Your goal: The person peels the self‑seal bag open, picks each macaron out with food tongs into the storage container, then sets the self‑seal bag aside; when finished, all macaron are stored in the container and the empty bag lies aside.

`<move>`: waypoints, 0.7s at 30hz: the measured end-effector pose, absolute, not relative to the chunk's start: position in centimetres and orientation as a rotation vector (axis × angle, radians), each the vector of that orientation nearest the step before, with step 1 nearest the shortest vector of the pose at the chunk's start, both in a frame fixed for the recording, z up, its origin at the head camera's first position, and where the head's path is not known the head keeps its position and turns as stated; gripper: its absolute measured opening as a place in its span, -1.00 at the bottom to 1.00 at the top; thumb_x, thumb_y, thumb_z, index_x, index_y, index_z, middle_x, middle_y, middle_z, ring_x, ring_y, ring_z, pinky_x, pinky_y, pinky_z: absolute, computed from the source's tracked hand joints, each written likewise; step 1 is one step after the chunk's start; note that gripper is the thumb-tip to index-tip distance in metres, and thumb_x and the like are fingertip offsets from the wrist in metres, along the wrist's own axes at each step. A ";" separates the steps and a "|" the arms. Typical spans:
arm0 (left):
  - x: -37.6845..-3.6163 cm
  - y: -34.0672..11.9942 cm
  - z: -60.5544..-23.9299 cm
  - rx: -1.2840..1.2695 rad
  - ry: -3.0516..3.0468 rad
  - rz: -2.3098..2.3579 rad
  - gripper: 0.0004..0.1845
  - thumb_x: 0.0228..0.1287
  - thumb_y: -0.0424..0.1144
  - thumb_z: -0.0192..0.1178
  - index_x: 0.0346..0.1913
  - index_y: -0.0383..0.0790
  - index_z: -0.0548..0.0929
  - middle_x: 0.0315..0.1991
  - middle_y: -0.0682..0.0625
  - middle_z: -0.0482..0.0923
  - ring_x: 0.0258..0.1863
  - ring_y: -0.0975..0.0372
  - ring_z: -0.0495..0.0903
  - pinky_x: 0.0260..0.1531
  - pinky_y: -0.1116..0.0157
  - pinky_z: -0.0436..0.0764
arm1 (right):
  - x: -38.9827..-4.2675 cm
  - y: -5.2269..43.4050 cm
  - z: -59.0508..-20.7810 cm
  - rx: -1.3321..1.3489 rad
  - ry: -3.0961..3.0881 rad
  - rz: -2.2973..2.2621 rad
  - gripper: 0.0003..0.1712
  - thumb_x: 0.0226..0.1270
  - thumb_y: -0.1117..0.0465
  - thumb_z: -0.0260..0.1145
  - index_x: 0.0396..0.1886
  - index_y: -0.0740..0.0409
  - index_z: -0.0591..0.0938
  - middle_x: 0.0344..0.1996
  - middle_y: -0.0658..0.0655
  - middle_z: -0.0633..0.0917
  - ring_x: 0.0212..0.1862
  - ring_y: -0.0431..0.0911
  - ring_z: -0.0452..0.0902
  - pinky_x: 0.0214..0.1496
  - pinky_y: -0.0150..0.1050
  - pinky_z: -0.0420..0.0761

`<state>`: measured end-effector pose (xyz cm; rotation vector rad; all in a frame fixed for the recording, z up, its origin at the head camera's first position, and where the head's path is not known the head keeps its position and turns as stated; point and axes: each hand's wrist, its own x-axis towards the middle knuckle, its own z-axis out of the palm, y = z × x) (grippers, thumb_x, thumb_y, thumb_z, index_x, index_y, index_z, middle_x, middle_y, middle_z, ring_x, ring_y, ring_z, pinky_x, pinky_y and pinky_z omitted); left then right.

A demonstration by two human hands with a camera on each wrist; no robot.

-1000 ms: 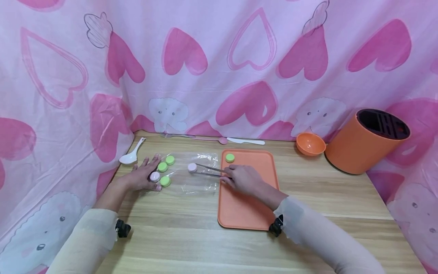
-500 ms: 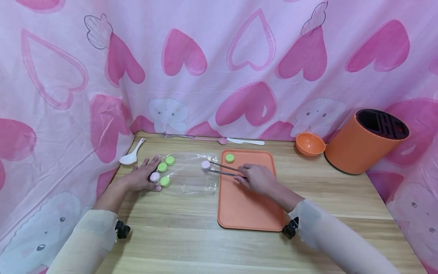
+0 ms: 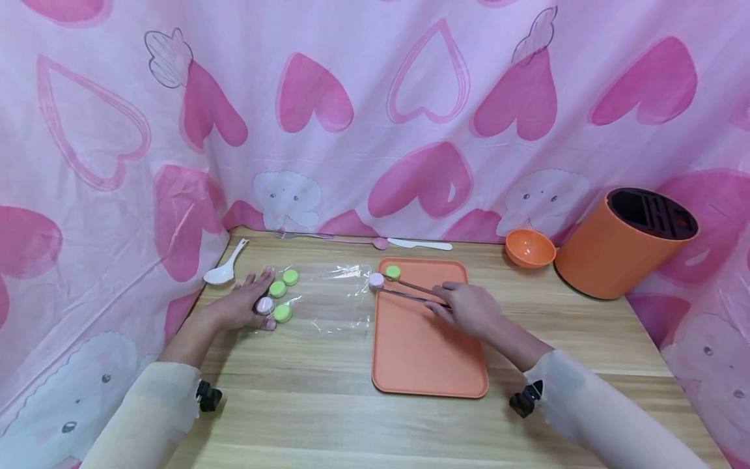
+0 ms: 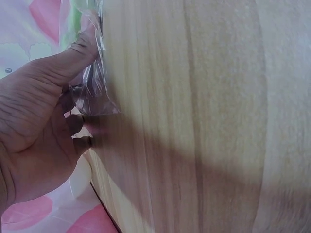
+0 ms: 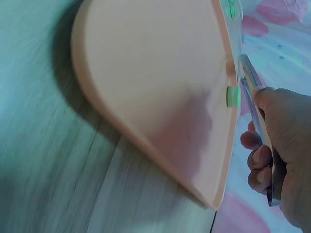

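We see a wooden desk [image 3: 328, 404] backed by a pink heart-print curtain [image 3: 375, 111]. At the far right stands an orange cylindrical holder [image 3: 621, 251], with a small orange bowl [image 3: 529, 248] just to its left. An orange tray [image 3: 424, 352] lies right of centre, and a clear plastic sheet [image 3: 334, 296] is spread on the desk to its left.

Our right hand [image 3: 469, 309] hovers over the far part of the tray, fingers curled around metal tweezers [image 3: 410, 291]. The tweezer tips pinch a pink cap [image 3: 376, 280] at the tray's far left corner, just beside a green cap [image 3: 393, 272] that lies on the tray.

Our left hand [image 3: 243, 305] rests flat on the left edge of the plastic sheet, fingers relaxed and spread, pressing it to the desk. Beside its fingertips lie three green caps [image 3: 278, 289] and another pink cap [image 3: 265, 305].

A white spoon [image 3: 224, 266] lies at the far left, and a fork [image 3: 305, 234] and a white knife [image 3: 420, 244] lie along the far edge.
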<state>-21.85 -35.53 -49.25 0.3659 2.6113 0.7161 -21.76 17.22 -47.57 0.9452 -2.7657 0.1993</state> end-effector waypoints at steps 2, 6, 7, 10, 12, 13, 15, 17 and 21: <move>-21.7 -35.3 -48.8 0.352 2.603 0.706 0.45 0.13 0.08 0.68 0.78 -0.42 -0.11 0.82 -0.39 -0.33 0.74 -0.49 -0.42 0.66 -0.51 -0.35 | -21.7 17.7 -47.5 0.935 -2.762 0.196 -0.66 0.51 -0.12 0.52 -0.12 0.06 0.81 -0.44 0.00 0.66 -0.51 -0.15 0.50 -0.51 -0.14 0.62; -21.5 -35.3 -48.7 0.374 2.600 0.735 0.44 0.15 0.08 0.67 0.79 -0.41 -0.12 0.81 -0.40 -0.34 0.73 -0.50 -0.44 0.65 -0.52 -0.38 | -21.6 18.4 -47.3 0.902 -2.789 0.201 -0.63 0.53 -0.11 0.51 -0.04 0.10 0.83 -0.42 0.01 0.68 -0.49 -0.12 0.53 -0.48 -0.12 0.64; -21.6 -35.5 -48.9 0.375 2.602 0.744 0.45 0.14 0.12 0.67 0.79 -0.39 -0.11 0.82 -0.38 -0.34 0.74 -0.49 -0.44 0.66 -0.51 -0.38 | -21.7 18.6 -47.3 0.896 -2.795 0.201 -0.62 0.53 -0.11 0.50 -0.03 0.11 0.83 -0.42 0.02 0.69 -0.48 -0.12 0.53 -0.46 -0.12 0.65; -22.0 -36.3 -50.2 0.395 2.617 0.760 0.49 0.09 0.27 0.64 0.80 -0.36 -0.10 0.83 -0.34 -0.34 0.75 -0.47 -0.44 0.66 -0.51 -0.38 | -21.8 19.3 -47.3 0.872 -2.811 0.210 -0.63 0.54 -0.10 0.49 0.00 0.12 0.83 -0.41 0.03 0.70 -0.47 -0.11 0.55 -0.43 -0.11 0.67; -22.3 -36.7 -51.0 0.405 2.630 0.757 0.54 0.02 0.39 0.61 0.80 -0.33 -0.09 0.84 -0.31 -0.33 0.76 -0.45 -0.42 0.67 -0.51 -0.36 | -21.9 19.8 -47.3 0.861 -2.804 0.214 -0.63 0.54 -0.09 0.49 0.00 0.12 0.83 -0.37 0.06 0.74 -0.44 -0.09 0.60 -0.39 -0.06 0.73; -22.4 -36.9 -51.4 0.402 2.637 0.752 0.57 -0.01 0.44 0.60 0.80 -0.32 -0.09 0.84 -0.30 -0.32 0.77 -0.44 -0.41 0.67 -0.51 -0.36 | -22.0 20.0 -47.4 0.857 -2.803 0.220 -0.64 0.55 -0.08 0.49 0.00 0.12 0.83 -0.36 0.06 0.75 -0.43 -0.07 0.62 -0.37 -0.04 0.74; -22.6 -37.2 -51.8 0.411 2.638 0.751 0.63 -0.09 0.53 0.57 0.80 -0.32 -0.09 0.84 -0.30 -0.32 0.77 -0.45 -0.41 0.66 -0.53 -0.36 | -22.1 20.5 -47.5 0.843 -2.803 0.235 -0.65 0.55 -0.07 0.49 0.00 0.12 0.83 -0.33 0.08 0.77 -0.41 -0.05 0.65 -0.35 -0.01 0.76; -22.7 -37.4 -51.9 0.415 2.634 0.753 0.67 -0.14 0.60 0.54 0.81 -0.31 -0.09 0.84 -0.30 -0.33 0.76 -0.45 -0.42 0.65 -0.53 -0.37 | -22.2 21.0 -47.6 0.831 -2.801 0.250 -0.67 0.55 -0.06 0.49 -0.01 0.11 0.83 -0.31 0.09 0.79 -0.40 -0.04 0.67 -0.35 0.00 0.75; -22.8 -37.5 -52.0 0.423 2.628 0.764 0.69 -0.16 0.64 0.51 0.81 -0.30 -0.10 0.84 -0.30 -0.34 0.76 -0.45 -0.45 0.64 -0.54 -0.39 | -22.3 21.9 -47.8 0.812 -2.788 0.259 -0.67 0.53 -0.05 0.51 -0.02 0.12 0.84 -0.32 0.10 0.79 -0.42 -0.03 0.67 -0.38 0.00 0.74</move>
